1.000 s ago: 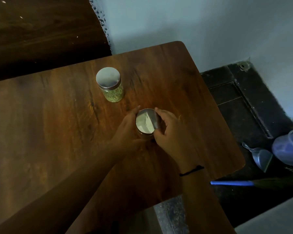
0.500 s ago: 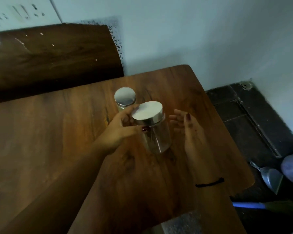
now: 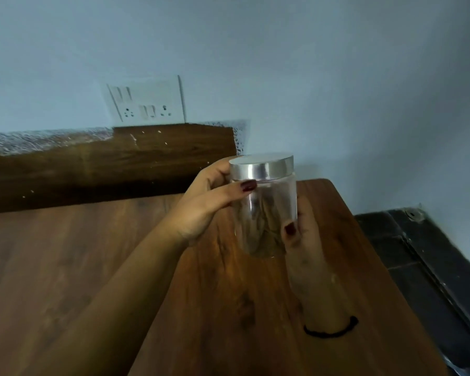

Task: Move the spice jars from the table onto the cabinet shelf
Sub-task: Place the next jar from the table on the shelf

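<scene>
Clear spice jar w/ silver lid is held upright in the air above the table's far right corner, not touching the wood. L hand grips it just under the lid, thumb across the front. R hand presses its thumb on the lower side; fingers prob. curl round behind the glass, but it's dim there. Black band on R wrist. Socket panel on the wall beyond the table's far edge.

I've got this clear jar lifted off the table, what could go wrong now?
The clear jar with the silver metal lid hangs above the brown wooden table; its smooth wall could slip from the left hand gripping near the lid and the right hand low on its side.
</scene>
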Available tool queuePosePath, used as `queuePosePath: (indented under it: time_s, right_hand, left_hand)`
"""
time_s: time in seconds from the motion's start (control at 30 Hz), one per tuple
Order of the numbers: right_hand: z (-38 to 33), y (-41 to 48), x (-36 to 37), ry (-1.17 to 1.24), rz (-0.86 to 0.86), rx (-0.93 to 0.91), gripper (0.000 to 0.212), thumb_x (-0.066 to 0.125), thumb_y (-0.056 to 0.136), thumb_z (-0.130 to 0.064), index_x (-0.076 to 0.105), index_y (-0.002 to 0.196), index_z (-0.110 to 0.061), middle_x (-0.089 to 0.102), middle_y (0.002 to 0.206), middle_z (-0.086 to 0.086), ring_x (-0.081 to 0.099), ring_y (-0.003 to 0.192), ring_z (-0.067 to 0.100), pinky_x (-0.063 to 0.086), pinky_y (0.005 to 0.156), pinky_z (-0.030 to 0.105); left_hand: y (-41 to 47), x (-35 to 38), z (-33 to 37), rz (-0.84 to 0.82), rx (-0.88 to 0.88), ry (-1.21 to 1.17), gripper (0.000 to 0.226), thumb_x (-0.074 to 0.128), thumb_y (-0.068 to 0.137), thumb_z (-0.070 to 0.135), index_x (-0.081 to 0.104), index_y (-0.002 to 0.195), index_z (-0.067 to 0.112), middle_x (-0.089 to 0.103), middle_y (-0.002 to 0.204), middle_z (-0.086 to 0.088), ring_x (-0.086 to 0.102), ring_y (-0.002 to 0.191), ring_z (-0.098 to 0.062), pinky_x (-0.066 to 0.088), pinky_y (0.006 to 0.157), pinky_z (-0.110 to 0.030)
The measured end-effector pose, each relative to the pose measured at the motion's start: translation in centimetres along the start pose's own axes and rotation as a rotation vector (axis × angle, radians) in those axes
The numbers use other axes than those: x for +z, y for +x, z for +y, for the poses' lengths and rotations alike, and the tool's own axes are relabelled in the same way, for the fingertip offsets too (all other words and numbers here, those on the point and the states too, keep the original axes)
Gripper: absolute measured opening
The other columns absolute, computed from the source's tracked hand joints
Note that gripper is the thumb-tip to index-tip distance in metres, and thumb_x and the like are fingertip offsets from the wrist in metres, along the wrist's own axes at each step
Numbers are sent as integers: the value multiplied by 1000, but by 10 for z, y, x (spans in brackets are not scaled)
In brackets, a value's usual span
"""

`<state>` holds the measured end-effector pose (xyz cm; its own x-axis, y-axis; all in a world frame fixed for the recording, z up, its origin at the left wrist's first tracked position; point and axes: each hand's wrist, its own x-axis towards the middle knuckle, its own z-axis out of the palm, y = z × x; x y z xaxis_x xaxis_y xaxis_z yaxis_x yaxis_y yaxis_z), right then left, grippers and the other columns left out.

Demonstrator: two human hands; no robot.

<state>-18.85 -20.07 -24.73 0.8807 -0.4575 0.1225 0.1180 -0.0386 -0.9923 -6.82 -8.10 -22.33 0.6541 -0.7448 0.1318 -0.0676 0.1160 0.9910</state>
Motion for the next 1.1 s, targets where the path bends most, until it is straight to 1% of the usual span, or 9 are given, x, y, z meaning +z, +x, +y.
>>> queuePosePath:
  time_s: [0.07,0.23,0.37,0.63,0.8,0.87,0.93,1.03,1.1]
  right_hand:
    - [-12,-2,10,36,-30,-40,92,68,43,-87,53,113,-30,69,97,-31,69,91,-5,55,65,13]
    - [-51,6,44,149,-78,-123,82,79,58,-67,55,125,-27,69,115,-14,68,108,10,57,74,21]
    - [-76,9,70,214,-104,-180,72,80,61,-62,59,119,-26,72,112,-10,69,106,13,58,77,23]
    - [-107,15,126,356,-59,-265,63,74,71,-40,58,127,-16,70,118,5,68,110,22,57,88,35]
    - [-118,23,147,279,-10,-378,56,67,74,-44,54,123,-20,72,108,-5,70,102,17,58,83,31]
    - [-122,28,154,200,17,-443,47,67,78,-48,57,117,-24,70,107,-2,69,102,21,58,84,38]
    - [-127,30,161,101,58,-479,48,63,79,-61,61,116,-29,65,111,-3,63,108,23,56,89,45]
    - [-134,33,165,-29,73,-525,55,52,82,-67,61,122,-31,59,121,-17,51,123,15,51,95,32]
    - [-136,32,168,-42,39,-535,62,49,84,-72,59,126,-29,58,126,-14,50,126,18,51,99,39]
  left_hand:
    - [-7,-10,18,41,33,36,59,64,81,40,59,125,1,68,112,-18,68,100,-29,58,83,-36]
    - [-23,-33,64,102,36,76,48,59,88,49,64,122,15,72,115,-8,68,108,-26,56,96,-44]
    - [-34,-44,88,210,17,-5,73,27,92,74,62,132,23,68,129,-3,62,123,-21,41,111,-51]
    - [-57,-50,103,222,-2,-341,65,23,99,63,60,134,23,68,130,-6,62,124,-23,41,112,-49]
    - [-61,-61,119,225,52,-459,68,26,98,62,57,138,17,65,133,-10,60,127,-26,43,108,-46]
    - [-63,-67,125,251,77,-485,68,29,97,62,59,135,15,66,131,-12,61,125,-28,45,105,-45]
    - [-65,-72,130,270,113,-495,69,30,96,62,60,135,13,66,131,-14,62,124,-29,44,107,-47]
    - [-70,-77,139,344,183,-446,68,33,93,61,60,134,14,67,129,-13,62,123,-27,42,110,-49]
    - [-72,-79,144,405,243,-373,66,34,91,61,61,133,17,70,126,-9,64,121,-24,47,106,-46]
